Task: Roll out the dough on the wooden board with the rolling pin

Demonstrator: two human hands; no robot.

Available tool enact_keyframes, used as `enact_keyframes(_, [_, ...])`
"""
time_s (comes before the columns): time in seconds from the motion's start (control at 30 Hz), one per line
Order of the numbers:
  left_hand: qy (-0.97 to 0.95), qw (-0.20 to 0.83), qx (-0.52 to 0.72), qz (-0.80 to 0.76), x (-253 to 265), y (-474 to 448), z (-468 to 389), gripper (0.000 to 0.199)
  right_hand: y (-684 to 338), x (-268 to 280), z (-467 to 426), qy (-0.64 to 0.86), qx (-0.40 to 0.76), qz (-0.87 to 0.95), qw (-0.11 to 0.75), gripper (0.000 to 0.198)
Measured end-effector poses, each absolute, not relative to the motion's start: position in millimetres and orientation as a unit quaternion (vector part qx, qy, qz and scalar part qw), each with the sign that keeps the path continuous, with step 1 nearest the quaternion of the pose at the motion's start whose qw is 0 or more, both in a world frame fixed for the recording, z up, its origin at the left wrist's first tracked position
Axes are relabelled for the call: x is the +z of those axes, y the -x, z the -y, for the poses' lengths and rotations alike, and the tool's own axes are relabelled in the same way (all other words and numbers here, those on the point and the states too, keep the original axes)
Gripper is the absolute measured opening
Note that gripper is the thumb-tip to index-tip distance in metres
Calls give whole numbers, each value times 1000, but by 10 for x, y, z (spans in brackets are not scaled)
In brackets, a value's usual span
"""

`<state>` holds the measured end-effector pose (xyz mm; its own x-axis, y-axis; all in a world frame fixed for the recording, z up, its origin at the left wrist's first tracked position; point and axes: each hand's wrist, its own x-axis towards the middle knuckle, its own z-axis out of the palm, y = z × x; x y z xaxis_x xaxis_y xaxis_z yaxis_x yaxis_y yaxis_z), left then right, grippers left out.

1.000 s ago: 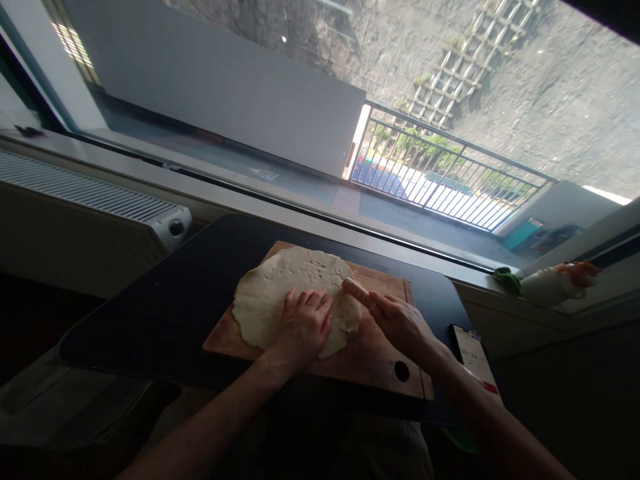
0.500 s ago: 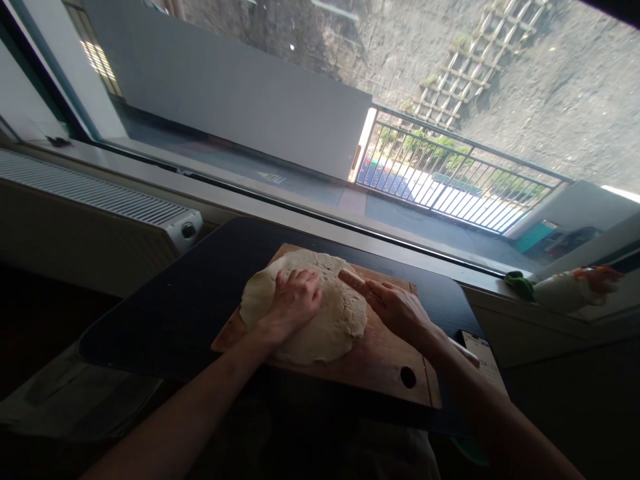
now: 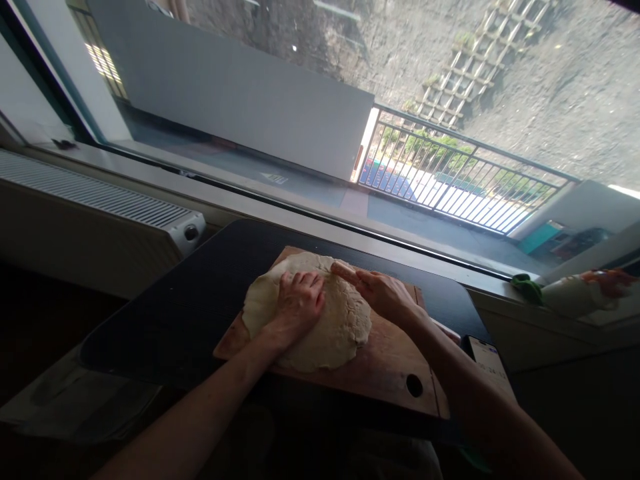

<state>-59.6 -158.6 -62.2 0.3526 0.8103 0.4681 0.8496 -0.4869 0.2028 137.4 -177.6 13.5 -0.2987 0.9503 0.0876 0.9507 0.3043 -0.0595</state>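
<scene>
A wide, flattened sheet of dough (image 3: 320, 340) with a rough, cracked right side covers much of a wooden cutting board (image 3: 380, 373). My left hand (image 3: 301, 300) rests on the dough, palm down with its fingers laid on the surface. In my right hand (image 3: 384, 295) is a thin wooden rolling pin (image 3: 342, 271). Its near tip lies over the dough's upper right edge, while the other end shows beyond my forearm. My right palm and the pin's middle are hidden.
The board sits on a dark table (image 3: 165, 313) by a window. A lit phone (image 3: 487, 363) lies at the table's right edge. A radiator (image 3: 95, 200) stands left. On the sill are a green item (image 3: 527, 288) and a pale container (image 3: 567, 295).
My right hand and the rolling pin have moved left and slightly up, farther over the dough. My left hand stays on the dough in about the same place.
</scene>
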Motion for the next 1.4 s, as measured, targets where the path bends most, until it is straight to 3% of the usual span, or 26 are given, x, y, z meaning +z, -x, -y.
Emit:
enact_keyframes(0.3, [828,25,-231,511,-507,586,1418,28,-1608,102,1893,630,1,774,63,32])
enact_keyframes(0.63, [922,-56,-98,370,-532,278,818,47,-1911,77,2406,655,25,754,48,33])
enact_keyframes(0.93, [913,-46,-138,382,-572,281,897,47,-2023,251,2101,637,70,761,99,29])
enact_keyframes(1.03, [910,-50,-147,384,-550,264,925,45,-2109,274,1977,661,77,714,218,29])
enact_keyframes(1.17, [899,-27,-189,393,-464,340,1243,37,-1958,418,1544,624,113,583,509,30])
enact_keyframes(1.23, [889,-8,-221,401,-433,433,1500,31,-1767,471,1312,561,158,537,610,23])
enact_keyframes(1.4, [859,-13,-241,453,-519,646,1985,26,-1340,468,1051,501,162,470,708,11])
